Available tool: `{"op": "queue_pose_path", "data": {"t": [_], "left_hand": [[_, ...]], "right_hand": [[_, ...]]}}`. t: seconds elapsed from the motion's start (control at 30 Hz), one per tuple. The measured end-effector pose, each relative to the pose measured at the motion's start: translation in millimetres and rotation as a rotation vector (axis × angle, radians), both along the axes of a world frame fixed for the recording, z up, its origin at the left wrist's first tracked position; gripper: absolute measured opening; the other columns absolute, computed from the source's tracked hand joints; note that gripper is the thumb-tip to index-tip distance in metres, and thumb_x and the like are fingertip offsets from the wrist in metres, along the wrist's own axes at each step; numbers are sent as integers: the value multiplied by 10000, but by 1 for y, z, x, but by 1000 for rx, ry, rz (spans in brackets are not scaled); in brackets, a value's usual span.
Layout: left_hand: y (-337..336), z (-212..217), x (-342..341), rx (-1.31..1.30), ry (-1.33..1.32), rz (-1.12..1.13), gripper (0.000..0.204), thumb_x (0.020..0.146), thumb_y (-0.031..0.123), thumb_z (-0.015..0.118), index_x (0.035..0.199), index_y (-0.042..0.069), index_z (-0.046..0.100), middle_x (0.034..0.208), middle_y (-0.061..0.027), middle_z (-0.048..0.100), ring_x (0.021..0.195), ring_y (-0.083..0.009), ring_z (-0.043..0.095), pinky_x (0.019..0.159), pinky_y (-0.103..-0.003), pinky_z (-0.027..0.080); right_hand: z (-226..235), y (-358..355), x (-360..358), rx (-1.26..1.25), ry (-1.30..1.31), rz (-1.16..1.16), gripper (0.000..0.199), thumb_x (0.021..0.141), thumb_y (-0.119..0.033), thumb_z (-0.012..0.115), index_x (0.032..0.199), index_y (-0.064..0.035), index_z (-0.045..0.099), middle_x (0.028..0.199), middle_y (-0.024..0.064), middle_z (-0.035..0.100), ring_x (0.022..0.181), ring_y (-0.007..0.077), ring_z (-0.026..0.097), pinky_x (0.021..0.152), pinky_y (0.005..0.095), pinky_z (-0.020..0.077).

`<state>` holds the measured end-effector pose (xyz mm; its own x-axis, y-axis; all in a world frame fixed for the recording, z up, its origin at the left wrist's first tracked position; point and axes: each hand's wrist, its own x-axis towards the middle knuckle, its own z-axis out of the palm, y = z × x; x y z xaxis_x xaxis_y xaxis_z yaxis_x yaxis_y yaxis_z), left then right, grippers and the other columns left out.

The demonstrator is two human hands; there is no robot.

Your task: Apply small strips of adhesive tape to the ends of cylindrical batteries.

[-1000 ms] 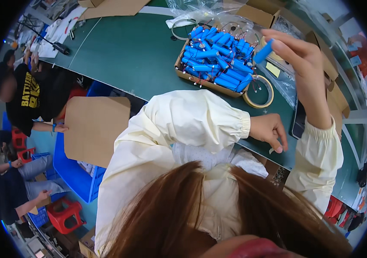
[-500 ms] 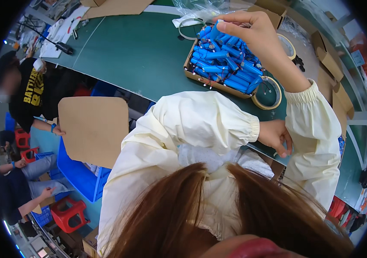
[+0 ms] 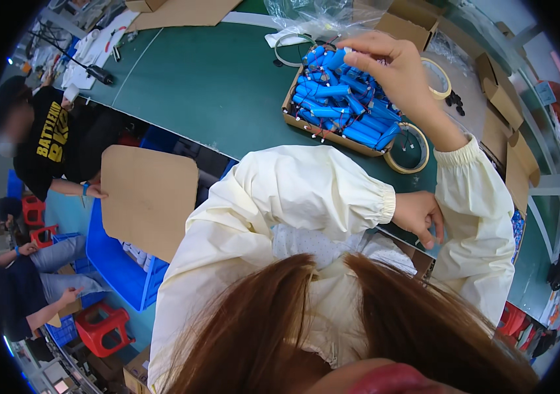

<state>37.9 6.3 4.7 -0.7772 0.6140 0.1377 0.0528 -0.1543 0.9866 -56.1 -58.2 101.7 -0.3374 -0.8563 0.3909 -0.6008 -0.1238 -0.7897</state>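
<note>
At the far side of the table, my right hand (image 3: 388,64) is raised over a shallow cardboard box (image 3: 288,108) heaped with blue cylindrical battery cells (image 3: 332,92) on thin wires with white connectors. Its thumb and fingers pinch a blue battery cell (image 3: 337,60) at the box's far edge. My left hand (image 3: 418,215) hangs near the table's front edge, beside my right sleeve. Its fingers are loosely bent and apart, with nothing visible in them. A roll of tape (image 3: 422,161) lies against the box's near right corner.
Another tape roll (image 3: 449,80) and open cardboard boxes (image 3: 500,85) stand right of the box. Clear plastic film (image 3: 326,14) lies behind it on the green table (image 3: 194,79). At left, a person holds a cardboard sheet (image 3: 148,197) over a blue crate (image 3: 119,256).
My right hand has moved slightly nearer and to the right, lowering the cell toward the pile. My left hand has dropped a little. The person's cardboard sheet has shifted right.
</note>
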Motion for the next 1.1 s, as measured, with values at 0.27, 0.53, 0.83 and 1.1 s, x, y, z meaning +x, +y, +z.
{"op": "queue_pose_path", "data": {"t": [0.27,0.53,0.83,1.1], "left_hand": [[0,-1,-1,-1,16,-13,257,622,116,719,847,4,663,453,25,425,421,-54,340,404,-243,268],[-1,-1,-2,-15,54,-18,265,622,121,723,853,6,665,459,23,440,422,-53,345,402,-244,276],[-3,-1,-1,-31,67,-18,275,627,102,718,882,15,666,465,27,452,423,-51,353,400,-249,283],[-6,9,-6,27,110,72,154,614,104,722,760,63,695,543,2,468,514,-79,422,483,-224,333]], "right_hand": [[9,9,16,-250,766,47,246,668,-2,655,905,-70,658,915,54,607,865,224,515,731,306,433],[-11,10,-15,-58,685,191,264,663,23,632,909,-71,660,991,48,607,951,243,493,786,347,438],[-6,17,-12,46,559,181,312,694,55,571,980,-52,631,1045,68,596,1021,267,479,879,364,396],[31,70,-7,-11,546,152,304,735,49,524,1019,-22,607,1031,93,604,987,270,507,876,355,383]]}}
